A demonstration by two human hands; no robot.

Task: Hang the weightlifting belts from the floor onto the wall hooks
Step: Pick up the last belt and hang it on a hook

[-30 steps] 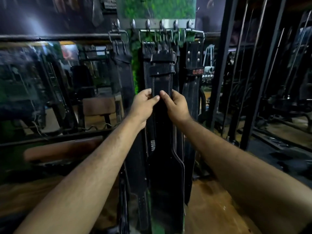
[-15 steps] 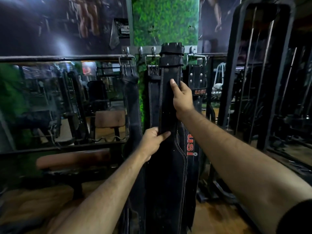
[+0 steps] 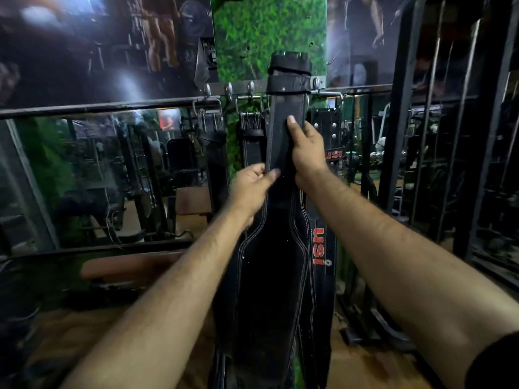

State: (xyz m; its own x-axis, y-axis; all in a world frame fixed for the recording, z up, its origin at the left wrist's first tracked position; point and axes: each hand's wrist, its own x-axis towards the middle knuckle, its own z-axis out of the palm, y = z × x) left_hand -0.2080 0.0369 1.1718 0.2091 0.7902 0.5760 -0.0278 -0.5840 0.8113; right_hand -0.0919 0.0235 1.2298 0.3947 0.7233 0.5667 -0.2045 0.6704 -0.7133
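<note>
A black leather weightlifting belt [image 3: 269,265] with white stitching hangs straight down in front of me. Its buckle end [image 3: 289,68] is raised above the metal hook rail [image 3: 224,89] on the green wall panel. My right hand [image 3: 304,153] grips the narrow strap from the right, forefinger stretched up along it. My left hand [image 3: 250,186] pinches the strap's left edge a little lower. Other black belts hang from the hooks behind: one at the left [image 3: 216,164], one with a steel buckle [image 3: 251,141], and one with red "USI" lettering [image 3: 320,245].
A mirror [image 3: 98,178] with a dark top bar fills the left wall, and a padded bench [image 3: 126,268] stands below it. Black steel rack uprights [image 3: 398,136] rise at the right. The floor [image 3: 365,369] is brown.
I have lifted the belt higher, so its buckle end now sits above the hook rail. My left hand has slid up the strap closer to my right hand.
</note>
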